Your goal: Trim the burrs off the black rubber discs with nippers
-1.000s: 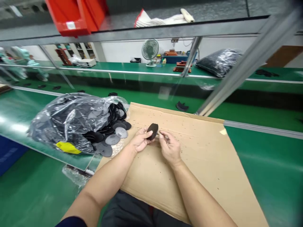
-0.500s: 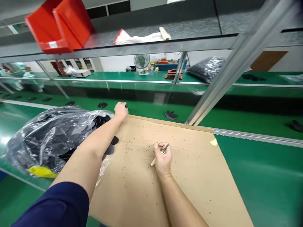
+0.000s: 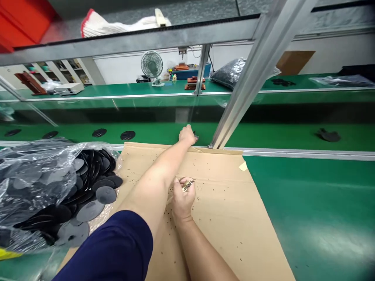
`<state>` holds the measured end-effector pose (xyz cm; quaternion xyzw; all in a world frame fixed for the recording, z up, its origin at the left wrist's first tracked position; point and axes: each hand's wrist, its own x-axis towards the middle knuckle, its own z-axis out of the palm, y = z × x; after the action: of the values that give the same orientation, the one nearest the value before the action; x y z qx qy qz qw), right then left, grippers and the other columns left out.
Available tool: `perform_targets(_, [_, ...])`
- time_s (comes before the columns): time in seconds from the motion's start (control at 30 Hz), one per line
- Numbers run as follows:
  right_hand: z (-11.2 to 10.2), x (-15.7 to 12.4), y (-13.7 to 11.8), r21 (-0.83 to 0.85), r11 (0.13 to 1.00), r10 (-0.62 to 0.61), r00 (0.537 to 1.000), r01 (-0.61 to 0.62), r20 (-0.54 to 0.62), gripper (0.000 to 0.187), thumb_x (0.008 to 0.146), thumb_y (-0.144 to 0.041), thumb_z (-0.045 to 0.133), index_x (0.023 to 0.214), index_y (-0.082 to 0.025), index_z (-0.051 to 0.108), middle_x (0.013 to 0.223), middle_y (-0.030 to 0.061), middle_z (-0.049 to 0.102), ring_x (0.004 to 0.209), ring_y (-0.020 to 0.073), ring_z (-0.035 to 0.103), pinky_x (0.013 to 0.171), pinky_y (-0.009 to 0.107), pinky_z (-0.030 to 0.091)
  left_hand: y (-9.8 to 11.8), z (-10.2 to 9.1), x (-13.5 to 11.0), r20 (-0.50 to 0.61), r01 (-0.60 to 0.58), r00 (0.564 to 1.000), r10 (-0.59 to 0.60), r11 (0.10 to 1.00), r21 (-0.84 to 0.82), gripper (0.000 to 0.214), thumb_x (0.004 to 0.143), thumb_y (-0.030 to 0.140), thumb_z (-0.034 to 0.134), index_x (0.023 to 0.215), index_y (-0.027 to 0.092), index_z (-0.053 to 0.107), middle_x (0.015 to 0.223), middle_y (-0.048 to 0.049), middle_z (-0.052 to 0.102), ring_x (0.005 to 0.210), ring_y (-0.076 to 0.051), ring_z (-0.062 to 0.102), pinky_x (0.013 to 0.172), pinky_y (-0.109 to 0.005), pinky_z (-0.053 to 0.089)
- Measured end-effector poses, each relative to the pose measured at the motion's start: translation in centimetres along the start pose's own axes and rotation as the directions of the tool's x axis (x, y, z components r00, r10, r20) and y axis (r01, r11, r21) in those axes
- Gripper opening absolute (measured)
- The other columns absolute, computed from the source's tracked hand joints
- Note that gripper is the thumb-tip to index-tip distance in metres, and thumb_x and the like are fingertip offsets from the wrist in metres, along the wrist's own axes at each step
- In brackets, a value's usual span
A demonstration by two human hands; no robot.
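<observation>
Person's right hand: fingers curled round a slim brass-coloured tool with a dark pointed tip, over tan cardboard sheet. Left hand at small dark flat piece on green belt; grip hidden, can't tell. Black oval discs spill from clear plastic bag.

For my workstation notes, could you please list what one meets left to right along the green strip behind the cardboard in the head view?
Dark disc, second disc, third disc, fourth disc, left hand, metal post, dark irregular piece.
</observation>
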<state>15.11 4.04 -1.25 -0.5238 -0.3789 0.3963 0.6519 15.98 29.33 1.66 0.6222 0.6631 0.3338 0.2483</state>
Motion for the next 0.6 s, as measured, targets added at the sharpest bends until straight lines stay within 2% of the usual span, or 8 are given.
perform_targets(0.07, [-0.1, 0.0, 0.0, -0.022, 1.0, 0.002, 1.0, -0.002, 0.004, 0.03, 0.077, -0.043, 0.059, 0.077, -0.022, 0.038, 0.067, -0.0043, 0.039, 0.056, 0.0116, 0.043, 0.055, 0.024, 0.039, 0.5, -0.5, -1.1, -0.047, -0.033, 0.999, 0.025, 0.982, -0.185, 0.066, 0.057, 0.005, 0.079, 0.117, 0.009, 0.053, 0.109, -0.0205, 0.058, 0.103, -0.028, 0.053, 0.092, -0.038, 0.034])
perform_targets(0.13, [-0.3, 0.0, 0.0, -0.045, 0.999, -0.001, 1.0, 0.001, 0.007, 0.036, 0.073, -0.046, 0.065, 0.083, -0.021, 0.04, 0.072, -0.0034, 0.041, 0.061, 0.0121, 0.046, 0.06, 0.025, 0.041, 0.8, -1.9, -2.9, -0.098, -0.045, 0.995, 0.015, 0.948, -0.316, 0.055, 0.059, 0.005, 0.077, 0.11, 0.009, 0.058, 0.101, -0.017, 0.061, 0.095, -0.024, 0.054, 0.09, -0.037, 0.035])
perform_targets(0.2, [-0.4, 0.1, 0.1, -0.059, 0.998, 0.005, 1.0, -0.004, 0.021, 0.046, 0.068, -0.049, 0.069, 0.089, -0.02, 0.041, 0.077, -0.0029, 0.043, 0.065, 0.0125, 0.048, 0.063, 0.026, 0.042, 0.4, -4.2, -5.5, -0.129, -0.046, 0.992, -0.007, 0.914, -0.404, 0.036, 0.063, 0.01, 0.076, 0.096, 0.009, 0.063, 0.092, -0.0136, 0.063, 0.086, -0.02, 0.054, 0.086, -0.035, 0.038])
perform_targets(0.27, [-0.3, 0.1, 0.1, -0.086, 0.996, 0.002, 0.999, 0.003, 0.053, 0.052, 0.067, -0.054, 0.07, 0.094, -0.019, 0.042, 0.079, -0.0022, 0.046, 0.066, 0.0128, 0.049, 0.065, 0.026, 0.043, -0.6, -7.1, -8.9, -0.122, -0.034, 0.992, -0.038, 0.843, -0.537, 0.024, 0.067, 0.014, 0.073, 0.09, 0.011, 0.064, 0.087, -0.0099, 0.064, 0.079, -0.017, 0.055, 0.081, -0.032, 0.041])
perform_targets(0.37, [0.1, -0.2, -0.4, -0.172, 0.982, -0.054, 0.993, 0.072, 0.107, 0.053, 0.072, -0.058, 0.064, 0.101, -0.017, 0.049, 0.081, 0.0003, 0.05, 0.069, 0.0144, 0.052, 0.07, 0.029, 0.044, -3.0, -11.5, -15.2, -0.026, 0.03, 0.996, -0.082, 0.624, -0.781, 0.03, 0.072, 0.025, 0.072, 0.097, 0.013, 0.062, 0.087, -0.0073, 0.064, 0.077, -0.016, 0.059, 0.076, -0.029, 0.045])
perform_targets(0.47, [0.0, -0.8, -1.5, -0.211, 0.97, -0.08, 0.978, 0.121, 0.192, 0.06, 0.079, -0.057, 0.057, 0.121, -0.015, 0.048, 0.079, 0.0001, 0.053, 0.066, 0.0148, 0.054, 0.069, 0.03, 0.046, -5.9, -14.8, -21.6, 0.109, 0.13, 0.991, -0.074, 0.404, -0.905, 0.047, 0.07, 0.035, 0.076, 0.106, 0.015, 0.055, 0.083, -0.0057, 0.064, 0.075, -0.016, 0.061, 0.073, -0.031, 0.049])
perform_targets(0.53, [-0.4, -1.2, -2.1, -0.224, 0.958, -0.108, 0.951, 0.177, 0.289, 0.066, 0.083, -0.054, 0.054, 0.134, -0.015, 0.04, 0.081, 0.0012, 0.057, 0.067, 0.0156, 0.056, 0.07, 0.031, 0.048, -8.0, -16.1, -24.9, 0.19, 0.201, 0.98, -0.067, 0.343, -0.918, 0.052, 0.065, 0.035, 0.08, 0.105, 0.016, 0.052, 0.08, -0.0038, 0.062, 0.073, -0.017, 0.062, 0.069, -0.031, 0.051])
perform_targets(0.6, [-1.0, -1.4, -2.6, -0.271, 0.914, -0.179, 0.9, 0.302, 0.398, 0.066, 0.085, -0.049, 0.053, 0.139, -0.015, 0.037, 0.092, 0.0053, 0.061, 0.079, 0.0181, 0.06, 0.079, 0.034, 0.049, -9.8, -16.6, -26.9, 0.26, 0.273, 0.962, -0.084, 0.327, -0.905, 0.052, 0.065, 0.034, 0.08, 0.104, 0.017, 0.051, 0.08, -0.0033, 0.062, 0.069, -0.017, 0.062, 0.059, -0.026, 0.051])
